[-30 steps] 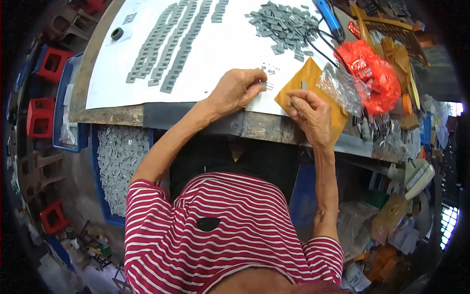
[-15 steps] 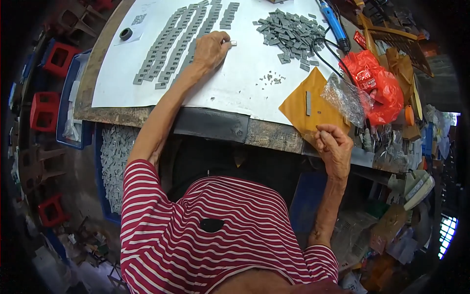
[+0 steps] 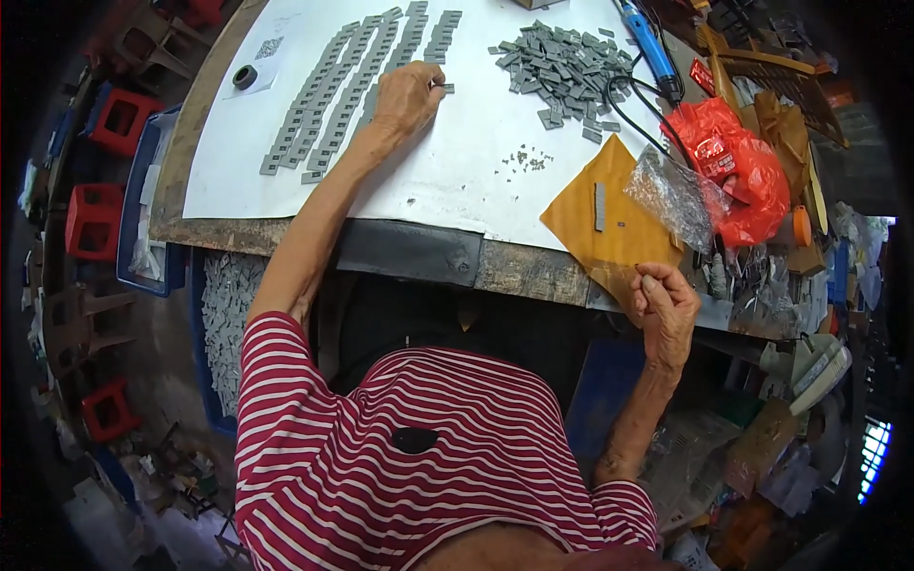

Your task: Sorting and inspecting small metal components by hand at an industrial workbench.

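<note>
Head view: left hand (image 3: 405, 100) by flat grey tile (image 3: 449, 88), grip unclear; right hand (image 3: 670, 309) pinched

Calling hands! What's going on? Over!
Left hand at grey tile. Right hand by near corner of orange sheet. Red bag apart from both hands.

A single flat, grey rectangular piece (image 3: 449, 88) lay toward the far edge of the surface (image 3: 528, 271). Stepped rows of similar pieces (image 3: 347, 110), many bearing a small dark rectangle, ran left of it toward the far edge. Loose pieces formed a pile (image 3: 562, 74) right of these. An orange-brown sheet (image 3: 624, 249), extending over the near edge, carried a narrow grey strip (image 3: 600, 206) and a small dark chip (image 3: 621, 225).
</note>
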Available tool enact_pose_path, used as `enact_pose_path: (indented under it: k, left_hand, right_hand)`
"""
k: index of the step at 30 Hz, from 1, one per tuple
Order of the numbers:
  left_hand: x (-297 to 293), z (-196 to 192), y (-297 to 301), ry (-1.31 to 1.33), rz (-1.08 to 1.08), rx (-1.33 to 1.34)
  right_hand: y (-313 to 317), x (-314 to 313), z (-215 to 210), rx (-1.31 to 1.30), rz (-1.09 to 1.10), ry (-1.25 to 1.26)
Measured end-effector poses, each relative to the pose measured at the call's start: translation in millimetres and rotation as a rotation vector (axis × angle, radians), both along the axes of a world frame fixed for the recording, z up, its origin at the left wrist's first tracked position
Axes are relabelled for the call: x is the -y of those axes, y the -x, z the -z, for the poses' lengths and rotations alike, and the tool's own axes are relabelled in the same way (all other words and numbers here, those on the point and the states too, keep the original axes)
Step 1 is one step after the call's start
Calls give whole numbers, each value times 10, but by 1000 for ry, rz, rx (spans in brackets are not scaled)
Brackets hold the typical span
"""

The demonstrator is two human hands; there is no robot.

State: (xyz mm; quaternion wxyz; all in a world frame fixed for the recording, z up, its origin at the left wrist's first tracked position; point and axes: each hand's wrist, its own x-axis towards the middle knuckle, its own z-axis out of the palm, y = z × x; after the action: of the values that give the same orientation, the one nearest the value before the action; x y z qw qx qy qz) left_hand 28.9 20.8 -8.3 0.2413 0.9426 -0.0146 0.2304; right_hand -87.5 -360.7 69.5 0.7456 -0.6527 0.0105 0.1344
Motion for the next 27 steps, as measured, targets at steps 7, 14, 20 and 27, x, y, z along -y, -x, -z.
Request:
enact_pose_path:
  k: [7,14,20,27]
  left_hand:
    - [-91,28,-167,-87,-58,60]
    - [-128,64,-272,-111,-98,-1]
    - [-311,214,-382,-264,-107,19]
    - [-109,22,-140,-234,-8,96]
  right_hand:
    - [5,40,17,-6,9,15]
    - [-13,76,33,-12,37,33]
    - [-209,-26,23,109,-5,324]
    - [-593,-36,268,303,-86,683]
